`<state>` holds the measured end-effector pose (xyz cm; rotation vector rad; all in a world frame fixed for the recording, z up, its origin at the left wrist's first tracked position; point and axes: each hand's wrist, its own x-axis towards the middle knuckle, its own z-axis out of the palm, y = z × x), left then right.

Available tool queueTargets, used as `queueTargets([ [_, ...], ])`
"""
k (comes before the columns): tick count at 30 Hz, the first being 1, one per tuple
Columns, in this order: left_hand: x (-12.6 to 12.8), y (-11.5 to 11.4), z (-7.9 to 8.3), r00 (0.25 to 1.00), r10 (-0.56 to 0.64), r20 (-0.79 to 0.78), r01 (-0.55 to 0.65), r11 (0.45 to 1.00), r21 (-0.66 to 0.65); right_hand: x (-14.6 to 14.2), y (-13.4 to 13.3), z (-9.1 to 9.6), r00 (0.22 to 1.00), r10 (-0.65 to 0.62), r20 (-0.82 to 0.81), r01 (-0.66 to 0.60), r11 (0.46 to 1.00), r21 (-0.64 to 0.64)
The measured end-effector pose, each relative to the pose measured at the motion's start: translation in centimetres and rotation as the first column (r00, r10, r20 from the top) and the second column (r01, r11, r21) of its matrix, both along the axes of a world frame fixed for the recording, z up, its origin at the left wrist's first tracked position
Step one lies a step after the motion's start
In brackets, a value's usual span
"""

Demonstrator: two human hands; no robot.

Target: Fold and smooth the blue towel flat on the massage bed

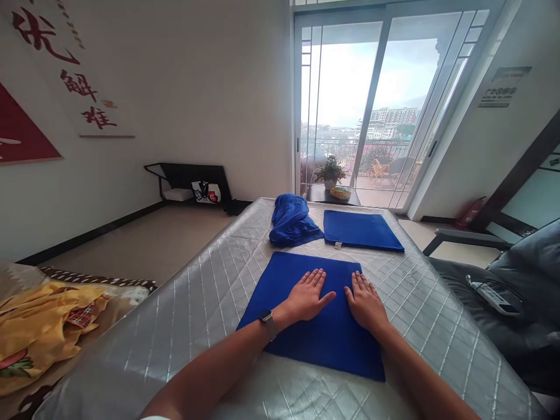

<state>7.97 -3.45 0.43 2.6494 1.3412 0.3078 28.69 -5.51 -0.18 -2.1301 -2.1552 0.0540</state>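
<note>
Flat on the quilted silver cover lies a blue cushion cover (324, 344), roughly square and smoothed out. My left hand (308, 296), with a watch (266, 318) at the wrist, rests palm down near its middle, fingers stretched out and thumb pointing right. At the right edge of the same cloth, my right hand (365, 300) also lies flat with its fingers extended. Neither hand grips anything. Farther off, a second flat blue cover (363, 229) shows a small white label at its near edge. Left of it sits a crumpled blue cloth (292, 221).
The silver quilted cover (196, 315) spreads over a large table-like surface. Yellow fabric (48, 321) lies at the left. A dark armchair (525, 274) holding a white power strip (494, 296) stands at the right. Beyond the far edge are a potted plant (331, 170) and glass sliding doors.
</note>
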Motion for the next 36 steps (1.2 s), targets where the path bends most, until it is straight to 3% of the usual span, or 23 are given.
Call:
queueTargets([
  [6, -8.1, 1.8, -0.1, 0.974, 0.221, -0.042, -0.221, 0.975, -0.008, -0.1, -0.1, 0.2, 1.000, -0.018, 0.023, 0.018, 1.000, -0.008],
  [10, -11.4, 2.3, -1.0, 0.947, 0.321, -0.022, -0.321, 0.947, 0.019, -0.1, 0.0, 0.0, 0.999, -0.020, 0.034, 0.021, 1.000, -0.006],
  [16, -11.4, 2.2, -1.2, 0.943, 0.333, 0.002, -0.333, 0.943, 0.009, -0.5, -0.1, 1.0, 0.994, -0.031, 0.107, 0.036, 0.999, -0.039],
  [21, -11.3, 2.2, -1.0, 0.940, 0.340, -0.013, -0.340, 0.940, -0.010, -1.2, 1.6, 2.3, 0.982, 0.000, 0.187, -0.007, 0.999, 0.035],
  [27, -11.6, 2.3, -1.4, 0.946, 0.323, -0.005, -0.323, 0.946, 0.025, -0.4, 4.5, 0.9, 0.999, -0.005, 0.033, 0.006, 1.000, -0.006],
  [31, -11.7, 2.3, -1.5, 0.944, 0.330, -0.015, -0.330, 0.944, 0.030, 0.0, 4.8, 0.0, 1.000, -0.014, 0.005, 0.014, 1.000, -0.005],
  [36, -11.6, 2.2, -1.4, 0.940, 0.341, -0.022, -0.340, 0.940, 0.038, 0.0, 4.6, 0.6, 1.000, -0.016, 0.012, 0.016, 0.998, -0.053],
])
